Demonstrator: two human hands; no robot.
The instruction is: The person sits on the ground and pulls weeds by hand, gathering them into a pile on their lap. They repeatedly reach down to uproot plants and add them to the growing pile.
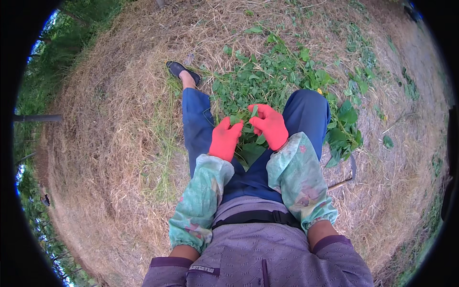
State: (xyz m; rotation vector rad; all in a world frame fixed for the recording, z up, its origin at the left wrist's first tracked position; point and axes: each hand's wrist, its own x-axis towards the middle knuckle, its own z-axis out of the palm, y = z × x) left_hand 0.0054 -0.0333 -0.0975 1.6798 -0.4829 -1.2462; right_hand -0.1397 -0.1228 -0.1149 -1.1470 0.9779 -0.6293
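My left hand (pixel 226 139), in a red glove, pinches a leafy green piece (pixel 235 118) between thumb and fingers. Close beside it, my right hand (pixel 270 125), gloved the same way, has a narrow green leaf (pixel 254 111) between its thumb and forefinger. Whether both pieces belong to one stem cannot be made out. Below the hands, larger broad leaves (pixel 250 153) lie between my thighs. A spread heap of cut green leaves and vines (pixel 256 80) covers the ground just beyond my hands, between my legs.
More broad leaves (pixel 347 113) lie outside my right knee (pixel 308 102). Beside them rests what looks like a sickle, its curved blade (pixel 353 168) and wooden handle (pixel 340 184) partly showing. Dry straw (pixel 118 143) covers the ground. Trees (pixel 43 82) stand along the left edge.
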